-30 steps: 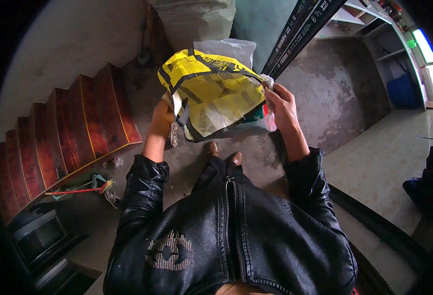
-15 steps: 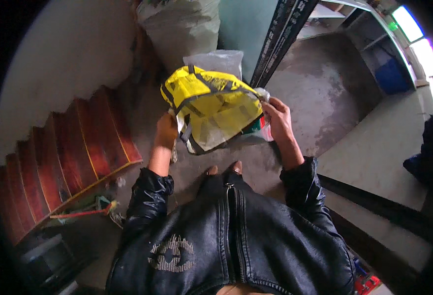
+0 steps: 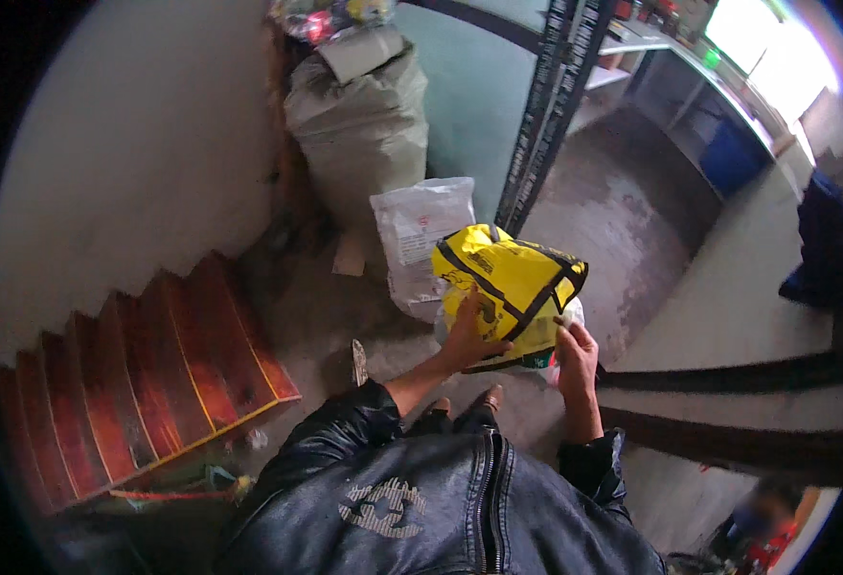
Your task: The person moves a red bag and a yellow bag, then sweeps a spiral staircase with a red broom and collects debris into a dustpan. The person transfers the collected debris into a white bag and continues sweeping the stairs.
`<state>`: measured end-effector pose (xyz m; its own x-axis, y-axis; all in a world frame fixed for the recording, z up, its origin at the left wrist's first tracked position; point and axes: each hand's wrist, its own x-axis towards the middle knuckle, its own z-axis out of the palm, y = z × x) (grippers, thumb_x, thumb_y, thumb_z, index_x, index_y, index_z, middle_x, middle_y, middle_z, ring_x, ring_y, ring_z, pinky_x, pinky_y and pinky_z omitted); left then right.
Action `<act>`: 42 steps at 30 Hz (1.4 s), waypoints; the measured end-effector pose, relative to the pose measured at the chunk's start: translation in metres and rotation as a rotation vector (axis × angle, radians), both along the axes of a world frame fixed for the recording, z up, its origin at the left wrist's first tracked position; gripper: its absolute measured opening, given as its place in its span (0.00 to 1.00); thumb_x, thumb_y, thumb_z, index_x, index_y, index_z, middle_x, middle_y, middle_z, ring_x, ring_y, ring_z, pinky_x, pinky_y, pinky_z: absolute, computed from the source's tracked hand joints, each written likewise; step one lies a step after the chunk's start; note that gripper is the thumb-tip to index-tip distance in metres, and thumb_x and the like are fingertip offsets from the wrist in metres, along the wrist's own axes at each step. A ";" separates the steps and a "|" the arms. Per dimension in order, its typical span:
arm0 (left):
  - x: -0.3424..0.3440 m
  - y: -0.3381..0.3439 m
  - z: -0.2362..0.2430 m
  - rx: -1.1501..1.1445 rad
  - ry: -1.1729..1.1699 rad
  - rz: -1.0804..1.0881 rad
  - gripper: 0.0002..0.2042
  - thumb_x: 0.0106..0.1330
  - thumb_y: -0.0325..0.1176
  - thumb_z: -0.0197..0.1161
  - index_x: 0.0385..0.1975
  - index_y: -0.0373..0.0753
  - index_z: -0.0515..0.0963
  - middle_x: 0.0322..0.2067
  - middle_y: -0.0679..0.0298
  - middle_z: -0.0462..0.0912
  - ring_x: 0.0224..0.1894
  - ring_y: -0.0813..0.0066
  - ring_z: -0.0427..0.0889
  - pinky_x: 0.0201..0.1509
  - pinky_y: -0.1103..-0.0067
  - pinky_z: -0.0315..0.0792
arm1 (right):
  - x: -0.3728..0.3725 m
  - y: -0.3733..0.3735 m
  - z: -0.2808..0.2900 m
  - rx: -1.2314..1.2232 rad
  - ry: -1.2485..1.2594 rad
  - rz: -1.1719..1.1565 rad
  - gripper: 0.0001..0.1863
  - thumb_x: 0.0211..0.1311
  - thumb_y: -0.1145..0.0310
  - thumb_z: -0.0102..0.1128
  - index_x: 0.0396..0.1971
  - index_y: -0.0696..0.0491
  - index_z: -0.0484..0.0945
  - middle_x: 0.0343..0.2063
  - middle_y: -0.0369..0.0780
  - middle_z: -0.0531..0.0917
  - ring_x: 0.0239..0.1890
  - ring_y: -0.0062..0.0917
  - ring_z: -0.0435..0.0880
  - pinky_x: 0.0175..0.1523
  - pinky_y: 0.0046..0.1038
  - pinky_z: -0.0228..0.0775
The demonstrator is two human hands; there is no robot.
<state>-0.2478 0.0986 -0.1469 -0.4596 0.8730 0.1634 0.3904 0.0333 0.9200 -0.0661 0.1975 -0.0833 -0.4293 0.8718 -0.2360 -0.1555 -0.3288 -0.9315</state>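
Note:
I hold a yellow woven bag with black trim [image 3: 517,283] in front of my chest, over the concrete floor. My left hand [image 3: 467,335] grips its near left side, fingers pressed into the yellow fabric. At the bag's lower right edge my right hand [image 3: 577,356] pinches it, where a bit of white and green plastic shows underneath. Black leather jacket sleeves cover both forearms. My feet show just below the bag.
A white printed sack [image 3: 420,240] leans behind the bag, with a tall grey stuffed sack [image 3: 359,125] further back. Red wooden stairs [image 3: 144,374] drop away at the left. A dark metal rack post [image 3: 546,105] rises ahead. A blue bin [image 3: 733,158] stands far right.
The view has swung left and up, so the bag and my hands now sit further right in the picture. The sacks behind have come into view. Both hands keep their hold.

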 end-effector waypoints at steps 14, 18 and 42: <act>0.145 0.084 -0.052 -0.447 -1.016 -0.381 0.16 0.65 0.41 0.45 0.45 0.40 0.73 0.41 0.61 0.78 0.41 0.62 0.78 0.45 0.69 0.71 | 0.213 -0.078 -0.001 0.009 -0.263 -0.593 0.09 0.57 0.68 0.57 0.27 0.60 0.77 0.23 0.32 0.76 0.27 0.14 0.71 0.32 0.18 0.63; 0.156 0.106 -0.026 -0.611 -1.409 -0.622 0.22 0.67 0.47 0.42 0.54 0.40 0.66 0.53 0.62 0.71 0.54 0.66 0.70 0.58 0.70 0.64 | 0.312 -0.126 -0.012 -0.168 -0.396 -0.946 0.07 0.54 0.69 0.60 0.26 0.57 0.79 0.21 0.31 0.76 0.25 0.13 0.72 0.30 0.18 0.64; 0.292 0.134 -0.192 -0.531 0.255 -0.337 0.12 0.59 0.32 0.59 0.42 0.37 0.73 0.35 0.58 0.80 0.35 0.63 0.77 0.40 0.71 0.69 | 0.736 -0.228 0.072 0.067 -0.781 -1.101 0.11 0.55 0.67 0.61 0.26 0.62 0.79 0.22 0.34 0.79 0.26 0.15 0.73 0.33 0.20 0.66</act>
